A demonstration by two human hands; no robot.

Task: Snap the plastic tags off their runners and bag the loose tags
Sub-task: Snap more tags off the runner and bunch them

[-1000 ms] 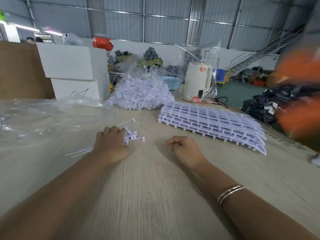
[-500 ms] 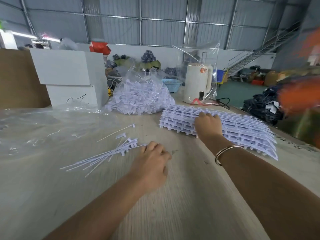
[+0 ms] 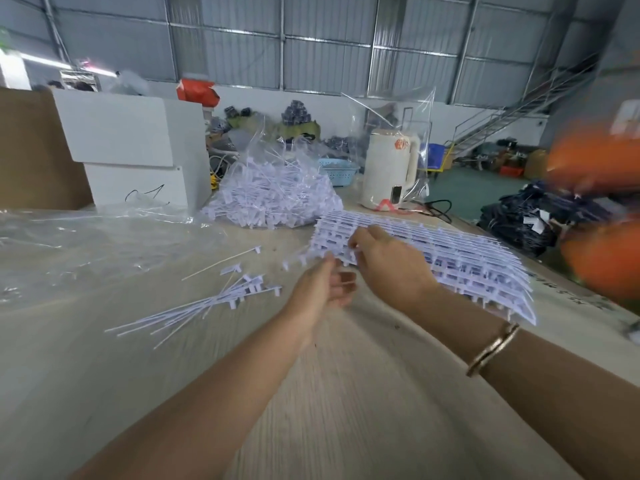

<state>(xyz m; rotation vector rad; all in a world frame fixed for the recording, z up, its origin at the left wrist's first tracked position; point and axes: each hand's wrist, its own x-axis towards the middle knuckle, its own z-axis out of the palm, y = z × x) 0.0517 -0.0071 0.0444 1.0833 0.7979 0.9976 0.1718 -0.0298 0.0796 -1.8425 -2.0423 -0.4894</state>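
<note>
A stack of white tag sheets (image 3: 467,258) lies on the table at right of centre. My right hand (image 3: 388,265) grips the stack's near left corner, fingers curled over the top sheet's edge. My left hand (image 3: 325,285) is just left of that corner, palm turned toward it, fingers loosely curled with a gap to the thumb; the thumb tip touches the sheet's edge. A small heap of thin white runners (image 3: 214,303) lies on the table to the left. Behind, a clear bag of loose tags (image 3: 273,199) stands open.
Flat clear plastic bags (image 3: 86,244) cover the table's left side. White boxes (image 3: 128,150) stand at the back left, a white kettle (image 3: 391,171) at the back centre. A blurred orange shape (image 3: 599,220) moves at the right edge. Bare wood table (image 3: 346,393) lies near me.
My left hand left the runner heap and moved right to the stack's corner. My right hand shifted from the top of the stack to gripping its near left corner.
</note>
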